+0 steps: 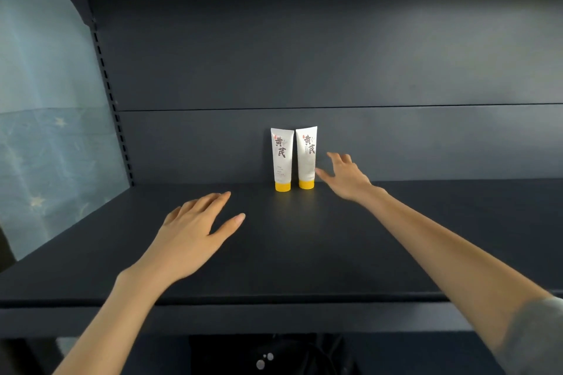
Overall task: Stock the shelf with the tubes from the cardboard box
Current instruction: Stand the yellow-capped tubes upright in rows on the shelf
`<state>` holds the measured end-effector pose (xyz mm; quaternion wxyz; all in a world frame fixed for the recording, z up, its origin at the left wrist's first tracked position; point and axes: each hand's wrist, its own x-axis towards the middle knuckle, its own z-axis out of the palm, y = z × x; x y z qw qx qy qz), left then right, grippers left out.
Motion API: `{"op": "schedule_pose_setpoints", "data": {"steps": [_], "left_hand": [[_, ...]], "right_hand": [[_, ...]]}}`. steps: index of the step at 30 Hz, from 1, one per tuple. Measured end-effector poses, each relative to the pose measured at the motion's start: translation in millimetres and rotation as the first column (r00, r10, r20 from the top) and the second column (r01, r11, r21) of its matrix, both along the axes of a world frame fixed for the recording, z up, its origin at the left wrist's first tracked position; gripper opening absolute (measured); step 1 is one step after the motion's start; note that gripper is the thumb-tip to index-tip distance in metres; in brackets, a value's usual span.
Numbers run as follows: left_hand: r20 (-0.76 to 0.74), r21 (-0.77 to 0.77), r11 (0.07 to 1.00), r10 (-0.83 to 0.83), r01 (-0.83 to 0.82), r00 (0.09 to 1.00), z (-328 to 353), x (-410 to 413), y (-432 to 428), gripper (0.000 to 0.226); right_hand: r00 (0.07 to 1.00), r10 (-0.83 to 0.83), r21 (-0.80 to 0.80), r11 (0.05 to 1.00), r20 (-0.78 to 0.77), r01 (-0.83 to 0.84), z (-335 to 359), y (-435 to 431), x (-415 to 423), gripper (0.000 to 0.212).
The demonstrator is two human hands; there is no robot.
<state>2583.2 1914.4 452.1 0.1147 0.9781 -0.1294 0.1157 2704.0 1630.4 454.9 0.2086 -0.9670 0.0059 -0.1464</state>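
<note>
**Now Two Tubes Are Stood at the Back of the Shelf**

Mostly the dark shelf (304,253) is seen, wide and flat, with a dark back wall (304,55) behind it. A pale blue sheet (45,100) is seen at the left side.

Both arms are stretched out over the shelf. The left hand (195,231) is held flat and low over the board, with the fingers straight and nothing in it. It cannot be told if the board is touched. The right hand (344,176) is reached further in, with the fingers spread wide and nothing held. Its thumb is just beside the bottom of the right tube (307,155), but a touch cannot be told for sure. The hand is likely kept close so the tube can be steadied if it tips.

The right tube and the left tube (281,158) are stood side by side near the back wall, so room is left in front for more. Each is stood on its yellow cap (283,186), since a flat cap makes a firm foot. The labels are faced forward so they can be read. The cardboard box is not seen, so it cannot be told how many tubes are left.
</note>
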Motion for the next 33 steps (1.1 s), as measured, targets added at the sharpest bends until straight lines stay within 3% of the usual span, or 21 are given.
{"op": "schedule_pose_setpoints", "data": {"steps": [7, 14, 20, 26, 33], "left_hand": [[0.006, 0.050, 0.998, -0.038, 0.038, 0.999, 1, -13, -1, 0.067], [0.031, 0.060, 0.993, -0.107, 0.105, 0.994, 0, -23, -7, 0.076], [0.077, 0.065, 0.979, -0.200, 0.195, 0.977, -2, -30, -31, 0.091], [0.094, 0.076, 0.965, -0.258, 0.252, 0.962, -4, -45, -66, 0.073], [0.106, 0.082, 0.959, -0.280, 0.272, 0.954, -7, -71, -113, 0.078]], "right_hand": [[1.000, -0.019, -0.278, 0.960, -0.015, 0.014, 3, -13, -88, 0.071], [0.988, -0.155, -0.407, 0.903, -0.001, 0.141, -6, -31, -185, 0.078], [0.949, -0.313, -0.371, 0.879, 0.030, 0.301, -12, -64, -252, 0.085], [0.908, -0.414, -0.335, 0.849, 0.057, 0.408, -21, -99, -293, 0.076], [0.886, -0.462, -0.330, 0.831, 0.038, 0.447, -38, -151, -338, 0.079]]}}
